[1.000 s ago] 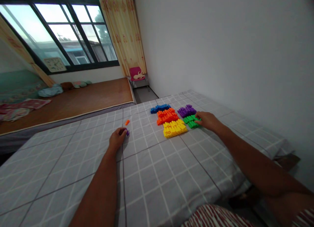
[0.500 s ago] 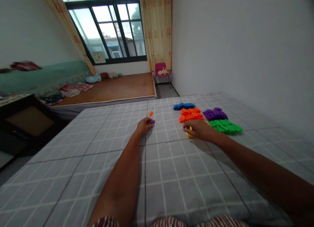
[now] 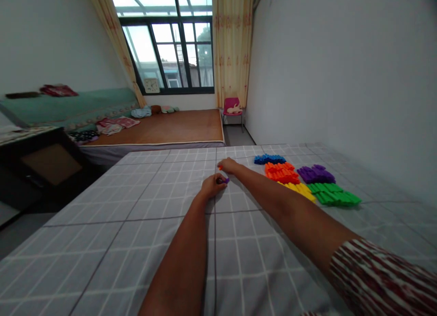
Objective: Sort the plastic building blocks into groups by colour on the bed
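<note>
My left hand [image 3: 210, 186] rests low over the table with its fingers closed on a small purple piece [image 3: 226, 181]. Just beyond it, my right hand [image 3: 229, 164] reaches across with its fingertips on a small orange piece [image 3: 220, 167], which they partly hide. To the right lie sorted groups of small plastic pieces: blue [image 3: 269, 159], orange [image 3: 282, 172], purple [image 3: 316, 174], yellow [image 3: 300, 191] and green [image 3: 333, 194]. My right forearm covers part of the yellow group.
A grey checked cloth [image 3: 102, 243] covers the table. A white wall [image 3: 358, 79] runs along the right side. Beyond the table stand a low bed [image 3: 177, 127] and a pink chair [image 3: 232, 105]; a dark cabinet [image 3: 51, 165] is at the left.
My right hand has moved from beside the yellow group leftward and away from me to the loose orange piece. My left hand still holds the purple piece. The camera view has shifted.
</note>
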